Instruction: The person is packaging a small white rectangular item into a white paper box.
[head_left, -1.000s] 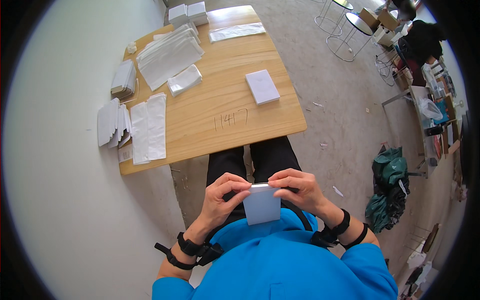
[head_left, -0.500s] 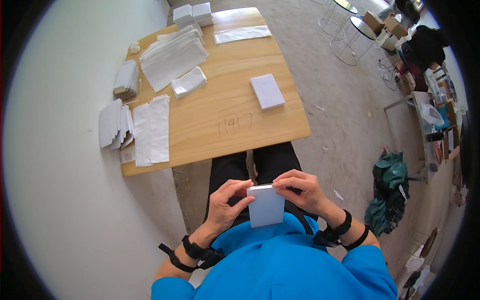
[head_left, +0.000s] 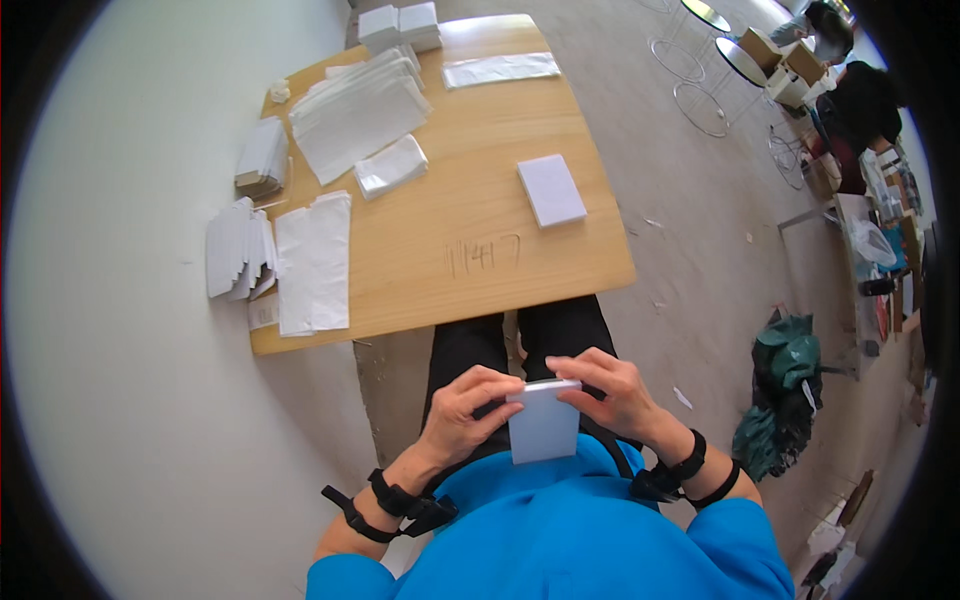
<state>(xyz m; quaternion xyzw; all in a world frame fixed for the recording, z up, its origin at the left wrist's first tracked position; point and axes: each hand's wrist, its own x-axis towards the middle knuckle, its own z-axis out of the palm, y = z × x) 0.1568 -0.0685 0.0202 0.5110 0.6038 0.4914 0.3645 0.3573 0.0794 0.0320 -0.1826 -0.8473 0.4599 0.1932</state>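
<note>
Head view shows a small white box [head_left: 543, 425] in front of the person's blue shirt [head_left: 560, 515], broad face toward the camera, just short of the bench [head_left: 450, 205]. At its nine o'clock, the left hand [head_left: 468, 418] pinches the upper corner between thumb and fingers; at two o'clock, the right hand [head_left: 608, 390] grips the other upper corner, thumb on the face, fingers along the top edge. Toward twelve o'clock on the bench lies a second white box [head_left: 552, 191]. Translucent sleeves [head_left: 355, 115] spread at eleven o'clock, flat white cartons [head_left: 238, 250] at ten, and dark green bags [head_left: 785, 355] slump on the floor [head_left: 680, 330] at three.
</note>
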